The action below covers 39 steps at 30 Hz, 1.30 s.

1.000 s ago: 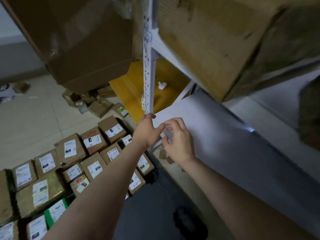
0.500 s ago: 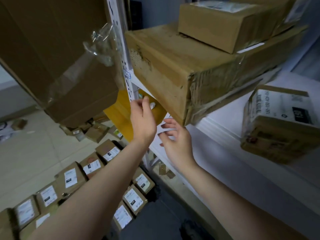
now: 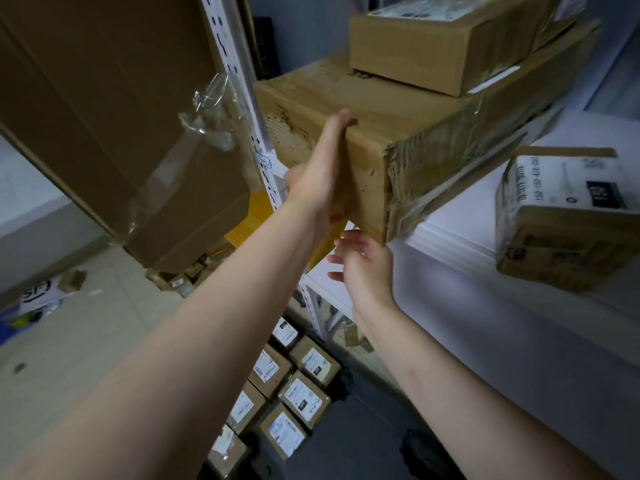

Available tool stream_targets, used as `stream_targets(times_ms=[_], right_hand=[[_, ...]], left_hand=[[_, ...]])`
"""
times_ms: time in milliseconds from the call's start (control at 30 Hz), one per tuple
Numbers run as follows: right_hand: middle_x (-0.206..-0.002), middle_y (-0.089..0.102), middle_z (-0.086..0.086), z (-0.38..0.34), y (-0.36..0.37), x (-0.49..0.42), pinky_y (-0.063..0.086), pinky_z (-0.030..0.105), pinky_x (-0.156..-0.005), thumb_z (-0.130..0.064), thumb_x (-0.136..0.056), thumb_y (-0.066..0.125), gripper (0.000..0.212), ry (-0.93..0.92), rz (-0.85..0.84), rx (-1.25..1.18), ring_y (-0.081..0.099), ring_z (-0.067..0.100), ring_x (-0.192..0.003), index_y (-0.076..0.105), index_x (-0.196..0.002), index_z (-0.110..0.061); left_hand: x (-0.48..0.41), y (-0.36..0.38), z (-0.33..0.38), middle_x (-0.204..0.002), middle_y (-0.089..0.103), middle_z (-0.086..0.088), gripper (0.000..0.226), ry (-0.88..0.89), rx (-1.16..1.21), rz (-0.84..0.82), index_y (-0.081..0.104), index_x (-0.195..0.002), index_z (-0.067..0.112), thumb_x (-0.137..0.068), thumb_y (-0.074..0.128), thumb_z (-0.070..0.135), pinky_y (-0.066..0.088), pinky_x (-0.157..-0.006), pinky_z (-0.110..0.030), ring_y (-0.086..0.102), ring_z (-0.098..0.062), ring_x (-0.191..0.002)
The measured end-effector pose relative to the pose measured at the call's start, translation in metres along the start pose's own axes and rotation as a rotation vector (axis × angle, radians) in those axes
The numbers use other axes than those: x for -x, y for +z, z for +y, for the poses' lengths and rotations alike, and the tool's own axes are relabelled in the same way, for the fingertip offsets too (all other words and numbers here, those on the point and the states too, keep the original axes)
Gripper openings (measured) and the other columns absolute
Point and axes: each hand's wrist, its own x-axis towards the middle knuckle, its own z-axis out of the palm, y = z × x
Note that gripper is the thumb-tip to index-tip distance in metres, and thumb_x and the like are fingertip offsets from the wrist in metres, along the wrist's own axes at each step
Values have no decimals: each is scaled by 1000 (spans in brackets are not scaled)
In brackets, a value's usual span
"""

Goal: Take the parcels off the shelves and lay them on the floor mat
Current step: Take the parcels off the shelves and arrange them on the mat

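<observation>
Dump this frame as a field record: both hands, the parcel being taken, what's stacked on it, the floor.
left hand: flat against the near end of the long carton, fingertips at its top edge
right hand: open, palm up, below the carton's near bottom corner; contact unclear
stacked on carton: smaller box
also shelved: taped parcel, label up, on the white shelf to the right
floor: labelled parcels laid side by side, below the arms
</observation>
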Motion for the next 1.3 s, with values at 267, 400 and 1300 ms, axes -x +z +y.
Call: stream_targets(times_ms=[267,400,1300], right_hand=[[-99,68,8,-6,-22,8,50,22,-55,2,-88,49,21,15,281,-189,67,16,-73,61,-99,-12],[-102,66,15,-13,-51,21,52,30,-65,-3,-86,55,11,-81,507,-184,63,20,-80,58,-92,-11],[-142,47,21,-47,-114,49,42,52,-106,-16,-67,75,87,-841,956,590,45,36,-132,38,-145,1]], left_hand=[[15,22,-45,-133,58,-9,107,-92,164,51,42,-145,20,-65,40,91,47,-103,-48,58,-31,-120],[26,47,-80,-112,62,-7,74,-155,203,76,47,-139,18,-92,26,71,50,-90,-38,60,-22,-100],[50,63,-125,-118,61,-9,67,-309,253,42,46,-140,11,-99,25,60,48,-77,-34,62,-22,-96]])
